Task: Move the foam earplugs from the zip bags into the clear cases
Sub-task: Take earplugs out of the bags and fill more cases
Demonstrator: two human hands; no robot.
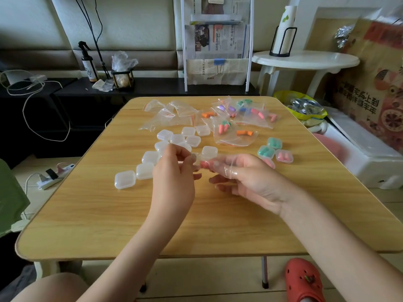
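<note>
Over the middle of the wooden table, my left hand and my right hand hold one clear zip bag between them. The left pinches its left edge. The right hand's fingers are inside or behind the plastic, by a pink earplug. Several empty clear cases lie to the left. Filled cases with green and pink plugs sit to the right. Bags with earplugs lie at the back right, and empty bags at the back left.
A newspaper rack stands behind the table. A white round side table with a cup holder is at the back right. A power strip lies on the floor to the left, and a red clog below.
</note>
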